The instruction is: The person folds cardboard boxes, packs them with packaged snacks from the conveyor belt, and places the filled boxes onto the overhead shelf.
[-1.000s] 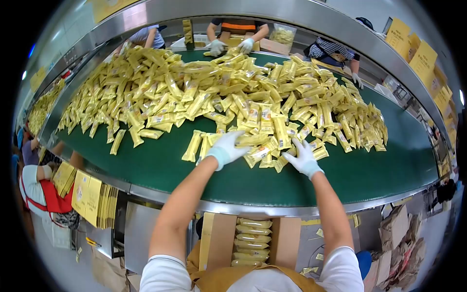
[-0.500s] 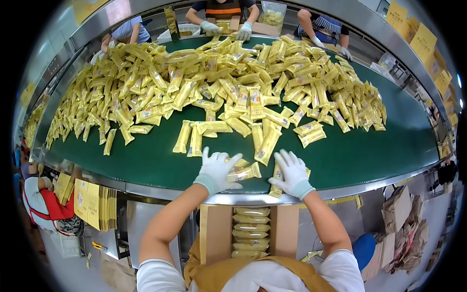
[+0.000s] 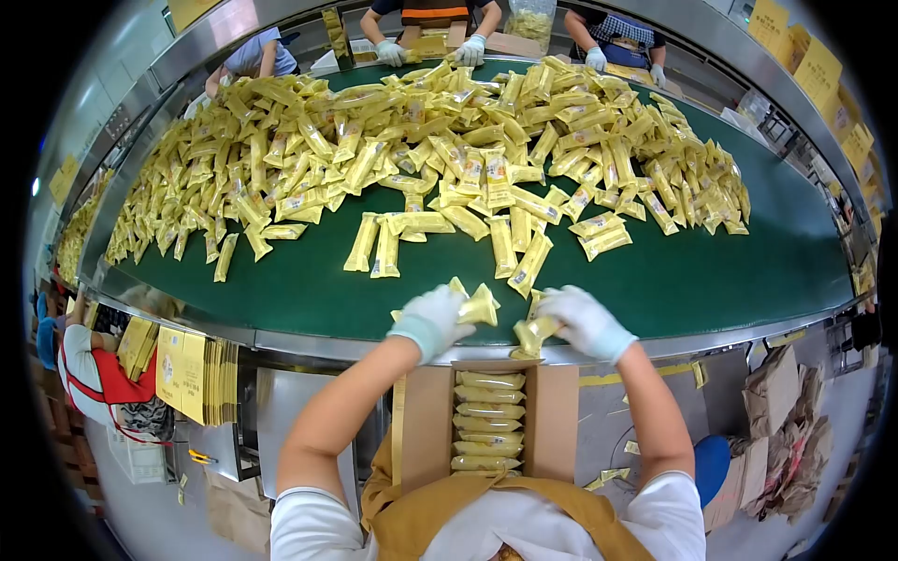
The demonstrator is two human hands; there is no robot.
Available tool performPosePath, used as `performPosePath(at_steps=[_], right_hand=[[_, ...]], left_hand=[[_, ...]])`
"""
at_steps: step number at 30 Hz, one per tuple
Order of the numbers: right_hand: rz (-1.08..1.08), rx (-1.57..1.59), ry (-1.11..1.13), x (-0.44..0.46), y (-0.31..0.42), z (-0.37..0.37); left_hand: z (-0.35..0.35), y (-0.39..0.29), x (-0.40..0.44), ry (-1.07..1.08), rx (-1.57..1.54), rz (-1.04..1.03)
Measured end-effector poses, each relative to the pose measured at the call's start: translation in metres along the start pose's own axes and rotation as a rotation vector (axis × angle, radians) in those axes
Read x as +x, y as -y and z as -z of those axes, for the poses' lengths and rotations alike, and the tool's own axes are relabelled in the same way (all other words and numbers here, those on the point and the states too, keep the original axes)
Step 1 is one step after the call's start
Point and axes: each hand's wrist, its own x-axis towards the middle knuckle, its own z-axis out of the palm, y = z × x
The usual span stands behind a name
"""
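My left hand, in a white glove, is closed around a yellow snack packet near the belt's front edge. Parts of other packets show behind its fingers. To the right, my gloved right hand grips another yellow packet, tilted at the metal edge. Just below the two hands an open cardboard box stands against my front. Inside it lies a row of yellow packets, stacked one behind another. A few loose packets lie on the green belt beyond my hands.
A large heap of yellow packets covers the far side of the belt. Co-workers stand across it, with gloved hands at the far edge. Flattened yellow cartons stand at left, where a person in a red apron works. Brown paper sacks lie at right.
Both hands have gone from lying spread over packets to gripping them, and the packets have been turned up. The view has shifted slightly; the heap looks the same.
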Motion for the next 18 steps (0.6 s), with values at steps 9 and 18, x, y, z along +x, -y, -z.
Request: performPosePath(at_steps=[9,18], right_hand=[[-0.094,-0.257,0.179,0.038,-0.011,0.021],[-0.037,-0.460,0.046,0.087,-0.085,-0.018]], left_hand=[[0.024,0.008,-0.024,-0.110,-0.113,-0.004],[-0.019,0.022,0.005,-0.184,0.077,0.290]])
